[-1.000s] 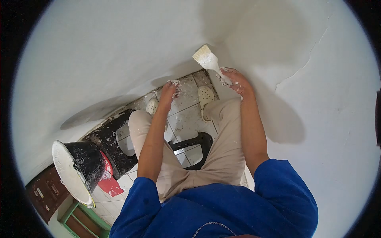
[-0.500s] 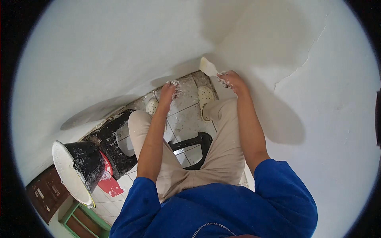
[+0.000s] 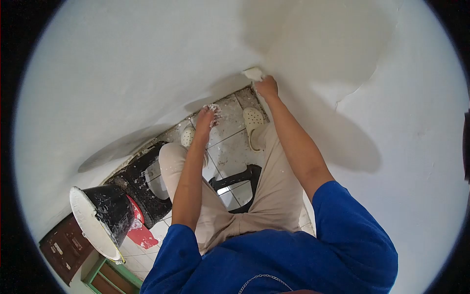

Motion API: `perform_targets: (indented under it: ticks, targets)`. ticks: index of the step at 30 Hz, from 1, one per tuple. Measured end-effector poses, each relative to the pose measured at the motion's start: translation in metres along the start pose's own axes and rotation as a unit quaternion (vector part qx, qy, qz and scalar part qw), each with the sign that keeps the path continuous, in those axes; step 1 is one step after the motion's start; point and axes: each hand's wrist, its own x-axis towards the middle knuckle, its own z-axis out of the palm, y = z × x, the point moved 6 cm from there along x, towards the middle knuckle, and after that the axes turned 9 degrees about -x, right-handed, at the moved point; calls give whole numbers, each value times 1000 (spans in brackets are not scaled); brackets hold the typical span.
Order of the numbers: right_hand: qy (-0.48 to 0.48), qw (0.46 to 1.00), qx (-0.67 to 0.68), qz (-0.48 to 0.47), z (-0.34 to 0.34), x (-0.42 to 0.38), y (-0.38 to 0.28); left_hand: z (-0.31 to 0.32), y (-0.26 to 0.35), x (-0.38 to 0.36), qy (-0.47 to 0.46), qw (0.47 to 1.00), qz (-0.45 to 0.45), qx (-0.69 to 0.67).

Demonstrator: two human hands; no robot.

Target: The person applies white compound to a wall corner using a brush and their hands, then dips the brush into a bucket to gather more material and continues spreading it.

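1. Head camera looks straight down a person's own body: blue sleeves, beige trousers, pale clogs on a tiled floor, white walls meeting in a corner ahead.
2. The right hand [image 3: 267,88] is stretched far forward and closed around a paint brush [image 3: 253,74], whose handle is hidden inside the fist.
3. The brush lies just beyond the knuckles, up and slightly left of the hand. Its long axis appears to follow the line of the forearm, with pale bristles pressed against the wall [image 3: 147,63] low down, near the corner [image 3: 259,49].
4. The left hand [image 3: 206,116] is nearer the body and well apart from the brush. It is speckled with white; its fingers are bent, but whether it grips anything cannot be told.
5. A black bucket [image 3: 105,210] stands tilted at lower left, beside the left leg and far behind both hands. Its rim and inside are coated white; how much it holds cannot be seen.
6. A red object [image 3: 139,230] lies against the bucket, and a black stool [image 3: 240,179] shows between the legs.
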Motion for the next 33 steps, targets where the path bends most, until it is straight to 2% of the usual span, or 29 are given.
perform_targets:
  ticks: [4, 7, 10, 13, 16, 19, 22, 25, 28, 33]
  targets:
    - [149, 987, 20, -56, -28, -28, -16, 4, 6, -9, 22, 999, 22, -26]
    - [202, 969, 102, -95, -62, -60, -18, 7, 12, -14, 21, 999, 32, -22]
    - [197, 952, 210, -108, -96, -92, -19, 6, 13, -17, 28, 999, 33, -13]
    - [136, 983, 118, -36, -61, -65, 13, 7, 12, -18, 37, 999, 31, -18]
    - [48, 991, 127, 1, -15, -35, 40, 5, 10, -16, 30, 999, 33, -22]
    - [84, 992, 99, 1, -3, -14, 37, 10, 10, -13, 45, 999, 12, -16]
    - [61, 993, 94, 41, 11, 16, 37, 18, 20, -22, 50, 998, 26, -41]
    - [145, 981, 111, 60, 0, 17, 27, 13, 19, -16, 35, 998, 37, -37]
    - [118, 989, 92, 16, -32, -9, 1, 13, 16, -12, 25, 998, 38, -41]
    - [245, 947, 187, -95, -93, -79, -17, 20, 27, -23, 32, 998, 45, -30]
